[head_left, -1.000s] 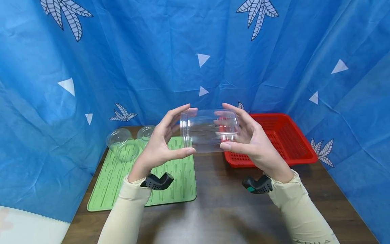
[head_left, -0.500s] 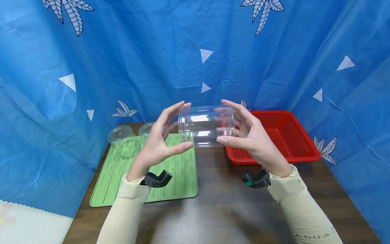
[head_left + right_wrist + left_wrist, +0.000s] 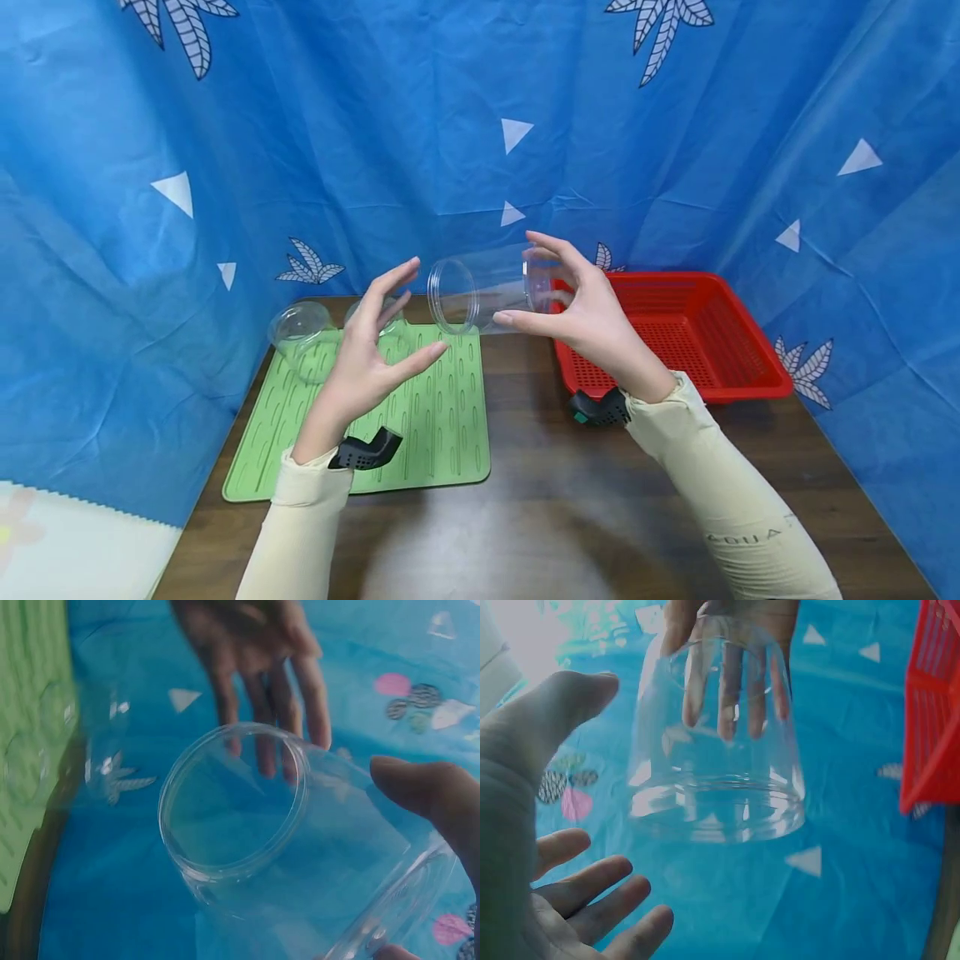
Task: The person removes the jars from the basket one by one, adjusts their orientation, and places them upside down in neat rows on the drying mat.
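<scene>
A clear plastic jar [image 3: 491, 292] lies sideways in the air in the head view, its round threaded mouth facing left. My right hand [image 3: 581, 308] grips it around the base end, thumb in front and fingers behind. My left hand [image 3: 363, 358] is apart from the jar, just left of the mouth, with fingers and thumb spread and nothing between them. In the left wrist view the jar [image 3: 716, 742] shows whole, with the left fingers [image 3: 592, 885] clear of its rim. The right wrist view shows the jar's open mouth [image 3: 232, 802] near the left fingers.
A green ribbed mat [image 3: 442, 417] covers the left of the wooden table [image 3: 525, 517]. On its back edge are clear containers [image 3: 300, 333], one partly behind the left hand. A red perforated basket [image 3: 675, 333] stands at the back right. A blue curtain [image 3: 420, 125] surrounds the table.
My left hand has let go of the jar and drawn away to the left. The right hand has moved slightly left and up with the jar, turning its mouth more into view.
</scene>
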Demonstrator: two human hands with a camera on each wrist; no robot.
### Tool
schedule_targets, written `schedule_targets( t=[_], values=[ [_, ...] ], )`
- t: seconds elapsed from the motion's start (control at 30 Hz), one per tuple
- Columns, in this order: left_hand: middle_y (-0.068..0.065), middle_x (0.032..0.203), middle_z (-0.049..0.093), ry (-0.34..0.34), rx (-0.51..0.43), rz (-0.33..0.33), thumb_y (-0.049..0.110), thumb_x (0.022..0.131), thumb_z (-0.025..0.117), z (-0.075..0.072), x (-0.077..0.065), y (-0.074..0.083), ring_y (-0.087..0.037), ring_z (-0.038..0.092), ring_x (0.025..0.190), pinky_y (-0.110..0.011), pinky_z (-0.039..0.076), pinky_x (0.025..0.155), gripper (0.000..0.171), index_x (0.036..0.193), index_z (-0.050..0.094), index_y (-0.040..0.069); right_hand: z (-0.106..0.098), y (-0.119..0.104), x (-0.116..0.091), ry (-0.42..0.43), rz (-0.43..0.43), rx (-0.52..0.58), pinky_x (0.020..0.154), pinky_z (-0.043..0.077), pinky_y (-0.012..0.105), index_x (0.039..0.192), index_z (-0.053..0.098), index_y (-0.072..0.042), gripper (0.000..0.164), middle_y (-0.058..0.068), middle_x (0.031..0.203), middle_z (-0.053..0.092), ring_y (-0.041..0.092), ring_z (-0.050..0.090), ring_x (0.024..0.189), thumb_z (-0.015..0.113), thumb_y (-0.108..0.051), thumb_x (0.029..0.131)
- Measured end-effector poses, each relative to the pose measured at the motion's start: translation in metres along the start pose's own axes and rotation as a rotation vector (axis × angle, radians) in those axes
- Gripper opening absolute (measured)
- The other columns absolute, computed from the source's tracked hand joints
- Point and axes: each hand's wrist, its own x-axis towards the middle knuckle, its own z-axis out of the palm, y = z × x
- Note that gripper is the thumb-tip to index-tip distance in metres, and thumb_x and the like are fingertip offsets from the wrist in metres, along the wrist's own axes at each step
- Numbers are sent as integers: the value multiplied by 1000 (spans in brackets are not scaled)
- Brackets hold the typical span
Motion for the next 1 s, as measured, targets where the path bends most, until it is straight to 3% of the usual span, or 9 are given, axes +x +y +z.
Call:
schedule_targets(
  t=[0.2, 0.33, 0.47, 0.67, 0.83, 1.0],
  values=[
    [6, 157, 34, 25, 197, -49, 17, 82, 84, -13, -27, -48, -19, 34, 143, -40, 35, 114, 86, 154, 37, 24, 16, 35, 32, 38, -54, -160, 90, 54, 39, 149, 43, -33, 93, -9, 133, 53, 14, 57, 116, 90, -45, 70],
    [8, 157, 32, 27, 313, -130, 26, 87, 79, -20, -48, -65, -19, 34, 142, -52, 34, 111, 79, 154, 37, 29, 28, 54, 51, 49, -73, -257, 87, 54, 38, 149, 43, -31, 97, -7, 133, 55, 15, 57, 115, 91, -51, 66],
    [2, 158, 31, -7, 404, -215, 33, 91, 74, -26, -68, -75, -25, 32, 144, -62, 32, 108, 74, 155, 36, 26, 39, 63, 64, 24, -72, -324, 86, 52, 40, 149, 43, -25, 99, 0, 137, 54, 17, 56, 113, 91, -49, 66],
    [-10, 158, 31, -71, 518, -334, 40, 94, 69, -40, -96, -88, -35, 30, 143, -64, 32, 107, 74, 154, 36, 12, 52, 74, 80, -10, -74, -432, 88, 49, 41, 151, 44, -23, 99, 0, 141, 51, 21, 51, 116, 90, -49, 66],
    [-22, 154, 32, -116, 598, -419, 39, 95, 68, -60, -125, -95, -44, 31, 140, -67, 33, 104, 70, 148, 42, 2, 63, 79, 93, -46, -64, -485, 96, 47, 46, 152, 43, -22, 101, 5, 142, 49, 27, 48, 126, 90, -48, 67],
    [-31, 151, 30, -150, 651, -512, 35, 95, 68, -71, -154, -103, -52, 29, 136, -69, 33, 100, 64, 141, 48, -4, 73, 87, 103, -64, -37, -527, 96, 48, 45, 153, 42, -20, 105, 9, 139, 50, 28, 51, 123, 92, -46, 65]
  ],
)
